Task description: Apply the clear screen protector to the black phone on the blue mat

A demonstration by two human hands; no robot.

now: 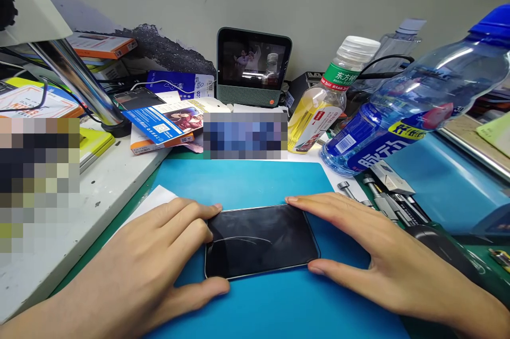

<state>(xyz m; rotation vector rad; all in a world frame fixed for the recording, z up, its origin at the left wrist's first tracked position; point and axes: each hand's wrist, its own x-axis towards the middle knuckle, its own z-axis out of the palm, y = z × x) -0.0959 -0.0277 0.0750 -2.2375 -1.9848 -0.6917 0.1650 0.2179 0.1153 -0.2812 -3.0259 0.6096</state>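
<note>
A black smartphone lies sideways, screen up, on the blue mat. Its dark glass carries a curved light streak and some hazy smears. My left hand grips the left end, fingers at the top corner and on the edge, thumb along the bottom corner. At the other end my right hand pinches the phone between fingers on the upper right corner and a thumb on the lower right one. The phone's underside is hidden.
Behind the mat stand a smart display, a yellow drink bottle and a large blue-labelled bottle. Screwdriver-like tools lie at the right. A metal stand post and a blue card on a box are at the left.
</note>
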